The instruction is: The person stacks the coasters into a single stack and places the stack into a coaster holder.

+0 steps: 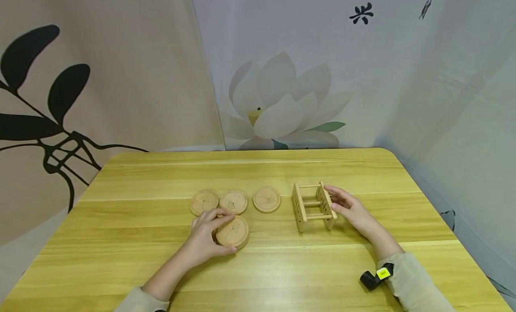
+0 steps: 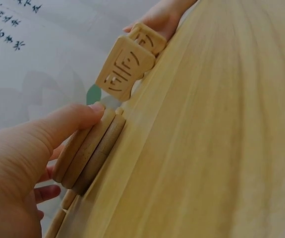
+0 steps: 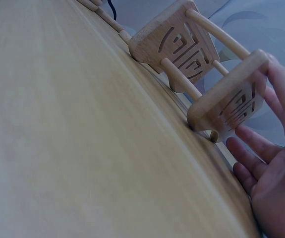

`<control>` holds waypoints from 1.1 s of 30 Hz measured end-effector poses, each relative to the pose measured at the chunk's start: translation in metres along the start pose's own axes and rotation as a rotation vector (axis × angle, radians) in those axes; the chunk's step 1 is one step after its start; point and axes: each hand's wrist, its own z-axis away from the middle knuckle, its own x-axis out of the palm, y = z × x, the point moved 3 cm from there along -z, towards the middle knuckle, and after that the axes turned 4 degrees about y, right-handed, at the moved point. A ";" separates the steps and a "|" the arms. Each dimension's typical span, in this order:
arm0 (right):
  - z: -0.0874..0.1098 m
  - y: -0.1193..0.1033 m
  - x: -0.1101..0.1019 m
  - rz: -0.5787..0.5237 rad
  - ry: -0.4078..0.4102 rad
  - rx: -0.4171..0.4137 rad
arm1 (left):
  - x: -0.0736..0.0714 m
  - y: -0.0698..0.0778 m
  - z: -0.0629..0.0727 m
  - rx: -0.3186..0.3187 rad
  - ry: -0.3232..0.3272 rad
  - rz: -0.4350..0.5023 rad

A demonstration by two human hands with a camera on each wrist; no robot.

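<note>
Near the middle of the table, my left hand (image 1: 205,238) grips a short stack of round wooden coasters (image 1: 234,232), its thumb at the near side and its fingers around the far left. The left wrist view shows the stacked coasters' edges (image 2: 95,148) low over the wood. To the right, my right hand (image 1: 352,213) holds the right side panel of a wooden coaster rack (image 1: 298,206), thumb toward the front and index finger toward the back. In the right wrist view the thumb lies at the cut-out panel's (image 3: 239,101) top corner, other fingers loosely bent below.
Three single coasters lie in a row behind the stack: a left one (image 1: 204,201), a middle one (image 1: 234,200) and a right one (image 1: 266,200). All are on a light wooden table (image 1: 282,280). A printed cloth backdrop (image 1: 282,34) stands behind it.
</note>
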 end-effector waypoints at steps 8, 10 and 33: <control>0.000 0.000 0.001 -0.007 -0.006 0.003 | -0.005 -0.001 -0.001 0.009 0.017 0.016; 0.000 0.000 0.001 -0.008 -0.007 0.000 | -0.008 -0.003 -0.002 0.010 0.035 0.022; 0.000 0.000 -0.001 0.007 0.002 0.011 | -0.033 -0.027 -0.013 0.012 0.166 0.042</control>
